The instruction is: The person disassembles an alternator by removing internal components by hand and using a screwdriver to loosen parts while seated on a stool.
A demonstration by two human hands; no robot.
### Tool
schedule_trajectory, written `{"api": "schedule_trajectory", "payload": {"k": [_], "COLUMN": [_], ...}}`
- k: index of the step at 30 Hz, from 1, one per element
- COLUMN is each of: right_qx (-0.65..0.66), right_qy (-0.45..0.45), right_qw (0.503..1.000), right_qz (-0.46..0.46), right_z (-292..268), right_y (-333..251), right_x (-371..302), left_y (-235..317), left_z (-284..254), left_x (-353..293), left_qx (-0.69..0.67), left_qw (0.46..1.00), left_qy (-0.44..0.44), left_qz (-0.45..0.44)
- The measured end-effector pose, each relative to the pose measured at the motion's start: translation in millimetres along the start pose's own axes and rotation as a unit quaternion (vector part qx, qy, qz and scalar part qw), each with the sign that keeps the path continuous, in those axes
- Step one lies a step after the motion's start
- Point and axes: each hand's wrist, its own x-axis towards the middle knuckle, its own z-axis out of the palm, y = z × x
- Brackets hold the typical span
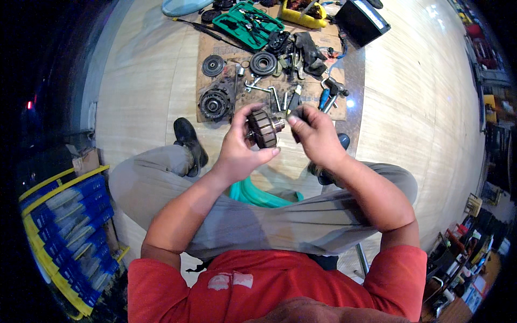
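Observation:
My left hand [240,144] grips a dark, ribbed alternator rotor [264,128] with a short shiny shaft, held above my knees. My right hand [314,133] is at the shaft end of the rotor, fingers pinched on a small dark piece [295,112] that I cannot make out clearly. Both hands meet over the near edge of a cardboard sheet [216,49] on the floor.
On the cardboard lie a round housing [215,103], two pulleys [263,63], wrenches and a blue-handled tool [323,98]. Behind are a green socket case [246,22], a yellow tray [305,16] and a black battery [362,20]. Blue and yellow boxes [70,215] stack at my left.

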Motion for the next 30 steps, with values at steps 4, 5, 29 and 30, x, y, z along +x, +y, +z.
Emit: {"api": "schedule_trajectory", "payload": {"k": [4, 5, 29, 30], "right_qx": [0.028, 0.022, -0.048, -0.057], "right_qy": [0.026, 0.03, -0.061, -0.06], "right_qw": [0.999, 0.999, 0.997, 0.996], "right_qz": [0.007, 0.002, -0.018, -0.018], "right_z": [-14.4, -14.7, 4.4, 3.4], "right_y": [-10.3, -9.4, 1.5, 2.3], "right_x": [4.2, 4.2, -7.8, -7.3], "left_y": [7.6, 8.5, -16.6, -19.1], "left_z": [0.1, 0.4, -6.8, -7.9], "left_x": [-0.4, 0.4, 3.9, 6.0], "left_qx": [-0.031, -0.013, 0.232, 0.175], "left_qw": [0.999, 1.0, 0.968, 0.981], "left_qy": [0.001, 0.009, 0.085, 0.076], "left_qz": [0.011, 0.019, 0.039, 0.028]}}
